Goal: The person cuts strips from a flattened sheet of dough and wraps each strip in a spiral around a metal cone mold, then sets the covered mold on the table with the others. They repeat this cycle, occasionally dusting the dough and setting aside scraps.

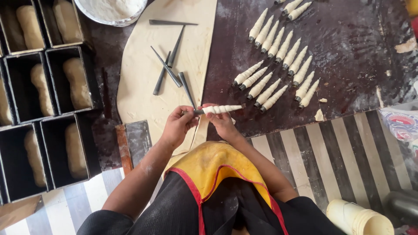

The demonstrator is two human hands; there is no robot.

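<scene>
Head view, looking straight down. Both hands meet at the near edge of the table (348, 56), over the lap. Between them, one metal cone mould wrapped in a dough strip, the wrapped cone (222, 109), long axis lying nearly level, left to right across the body, bare dark tip toward the left hand (177, 126), wide wrapped end out past the right hand (222, 124). Left grip: fingertips pinched narrow on the bare metal end. Right grip: fingers closed under and around the wrapped middle, thumb on top. A loose tail of dough strip (201, 132) hangs down from the cone between the two hands toward the yellow apron (213, 165). Right hand sits nearer the dough-covered part, left nearer the tip. Just beyond the hands, the rolled dough sheet (143, 78), pale, long, running away from the body; five bare cone moulds (167, 65) lie scattered on it, pointing various ways. To the right, well apart from the hands, finished wrapped cones (278, 52) in slanted rows on dark table. Flat metal scraper (137, 137) with wooden handle just left of the left wrist. Far left, black loaf tins (52, 143), each with a dough piece. Flour bowl (111, 11) at top. Nothing lies between hands and the rows
</scene>
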